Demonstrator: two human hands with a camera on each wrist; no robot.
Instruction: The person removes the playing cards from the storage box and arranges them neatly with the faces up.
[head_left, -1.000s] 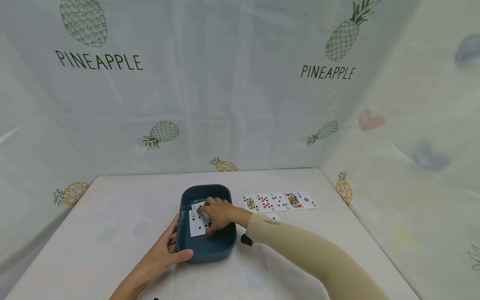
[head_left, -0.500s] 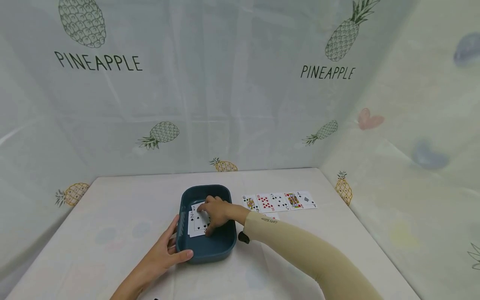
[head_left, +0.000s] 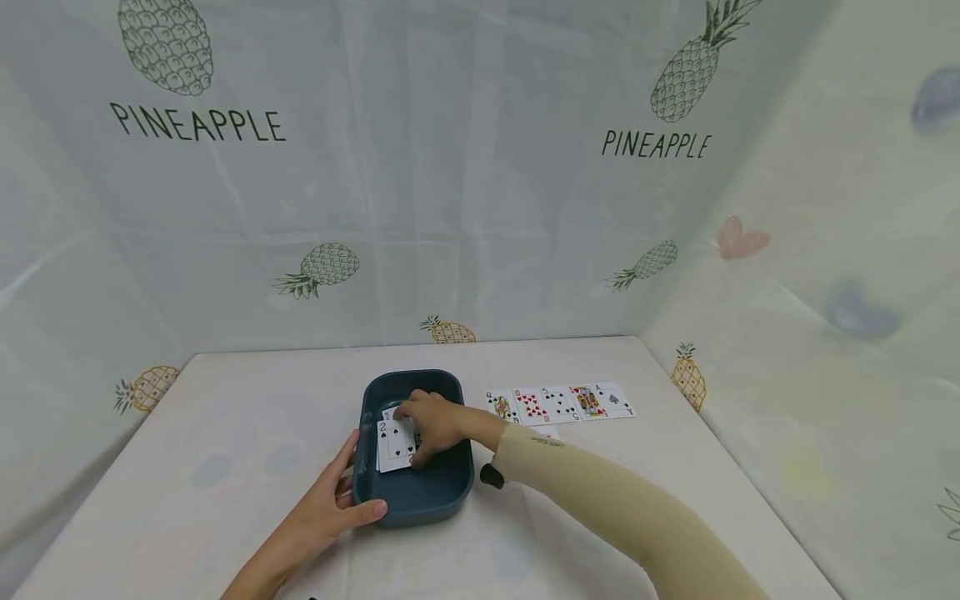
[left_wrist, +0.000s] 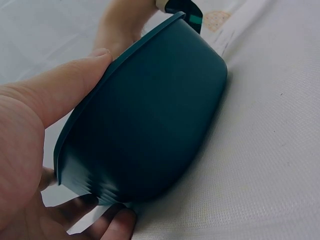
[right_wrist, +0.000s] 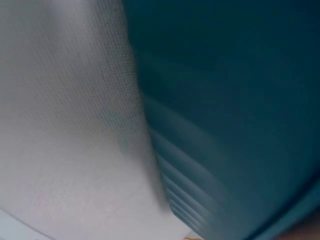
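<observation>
My left hand (head_left: 330, 500) holds a dark teal plastic basin (head_left: 420, 504) at its near left corner. In the left wrist view, the thumb lies over the basin's rim (left_wrist: 82, 97) and the fingers curl against its side wall. Inside the basin are white playing cards (head_left: 393, 446) with black pips, overlapping and face up. My right hand (head_left: 438, 425) reaches over the right rim and pinches the top card between thumb and fingers, covering its right part. In the right wrist view, the basin's outer wall (right_wrist: 215, 115) hides the right hand's fingers.
Right of the basin, a row of face-up playing cards (head_left: 558, 403) lies on the white-covered table (head_left: 262, 433). Another card (head_left: 550, 432) shows partly from behind the right forearm. A pineapple-print curtain (head_left: 450, 208) hangs behind the table.
The cards under my right hand have shifted slightly within the basin, and the hand has moved only a little. My left hand and the basin stay in place.
</observation>
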